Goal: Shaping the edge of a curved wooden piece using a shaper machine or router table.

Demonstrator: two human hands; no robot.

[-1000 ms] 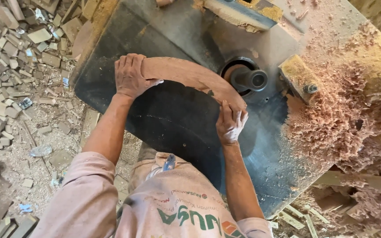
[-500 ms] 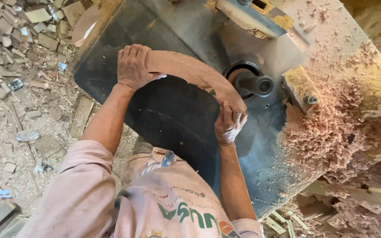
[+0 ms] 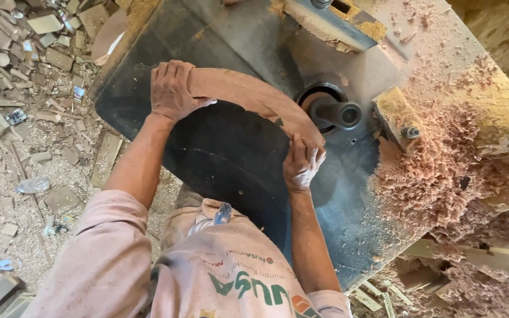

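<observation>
The right hand (image 3: 303,163) presses down on the near end of a curved wooden piece (image 3: 254,97), fingers spread and bent over its edge, gripping it against the dark metal machine table (image 3: 231,159). The wood arcs away from this hand to the left and upward, a reddish-brown crescent lying flat on the table, and its far end sits under the left hand (image 3: 173,91). That hand is closed over the end of the piece, fingers wrapped across the top and thumb along the inner edge. So the piece spans between the two hands, with its outer curve turned toward the vertical spindle (image 3: 337,113) that rises from a round opening in the table, just beside the right hand's fingertips. Whether the wood touches the spindle cannot be told.

Beyond the spindle, a yellowish guard block (image 3: 395,118) with a bolt stands on the table, and a thick drift of reddish wood shavings (image 3: 443,171) is heaped to its right. On the left, past the table edge, the ground is strewn with wooden offcuts (image 3: 19,59) and dust.
</observation>
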